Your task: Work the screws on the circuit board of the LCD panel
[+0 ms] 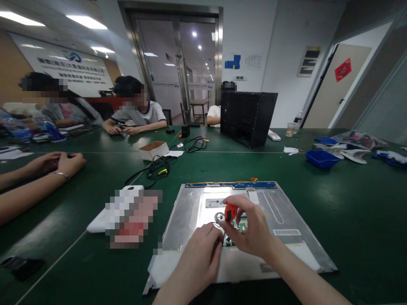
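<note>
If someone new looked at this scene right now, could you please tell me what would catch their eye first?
Probably the orange tool, gripped in the right hand over the middle of the silver panel, with the left hand close beside it. Next might come the large black box towards the far edge of the green table, then the bright blue tray further right.

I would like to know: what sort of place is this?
Probably a company office or meeting room, used here for hands-on electronics work. A lettered wall sign, tall glass doors and a large green table bearing a metal panel with circuit boards suggest it.
</note>
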Motion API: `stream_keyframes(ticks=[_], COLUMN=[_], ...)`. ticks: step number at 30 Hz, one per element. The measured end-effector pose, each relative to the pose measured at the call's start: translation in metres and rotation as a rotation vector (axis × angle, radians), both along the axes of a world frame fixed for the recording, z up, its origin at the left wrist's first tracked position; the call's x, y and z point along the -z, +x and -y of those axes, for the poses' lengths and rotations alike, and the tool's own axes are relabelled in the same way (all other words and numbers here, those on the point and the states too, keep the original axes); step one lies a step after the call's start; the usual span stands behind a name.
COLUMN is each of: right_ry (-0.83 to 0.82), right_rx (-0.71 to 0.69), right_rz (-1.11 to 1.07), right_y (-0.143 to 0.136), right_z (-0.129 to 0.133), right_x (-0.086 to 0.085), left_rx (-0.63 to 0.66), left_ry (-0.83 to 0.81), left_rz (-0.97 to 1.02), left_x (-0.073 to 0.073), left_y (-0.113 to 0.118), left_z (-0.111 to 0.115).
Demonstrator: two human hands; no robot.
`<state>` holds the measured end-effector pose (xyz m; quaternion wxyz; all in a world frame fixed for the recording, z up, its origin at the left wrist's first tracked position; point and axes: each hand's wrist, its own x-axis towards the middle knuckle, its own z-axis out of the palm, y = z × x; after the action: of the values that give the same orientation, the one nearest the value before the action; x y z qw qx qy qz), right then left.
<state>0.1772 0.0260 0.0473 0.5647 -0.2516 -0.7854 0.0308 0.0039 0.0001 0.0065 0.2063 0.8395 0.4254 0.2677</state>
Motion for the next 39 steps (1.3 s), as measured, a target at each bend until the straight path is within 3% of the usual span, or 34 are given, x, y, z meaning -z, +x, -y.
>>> stream_keyframes(ticks=[8,15,23,33,39], right_ry=[0.017,0.021,-0.021,-0.006,-0.024], right_rx=[0.058,0.002,0.088,-0.069,-0.082], right_rz=[0.012,0.042,-0.026,0.004,0.011], right_y=[-0.001,-0.001,-0.002,0.000,0.001], right_z=[0.001,0.004,0.003,0.002,0.002], right_x=[0.001,-0.002,0.010,0.003,0.003], left_rx=[-0.004,-0.008,-0.009,-0.009,-0.010], left_ry=[0.019,0.039,0.013,0.040,0.031], left_rz=[0.009,0.017,-0.012,0.015,-0.008], left_x=[0.000,0.000,0.001,-0.001,0.003], left_y=[0.002,0.002,0.001,0.001,0.002], left_z=[-0.001,0.000,0.001,0.000,0.000])
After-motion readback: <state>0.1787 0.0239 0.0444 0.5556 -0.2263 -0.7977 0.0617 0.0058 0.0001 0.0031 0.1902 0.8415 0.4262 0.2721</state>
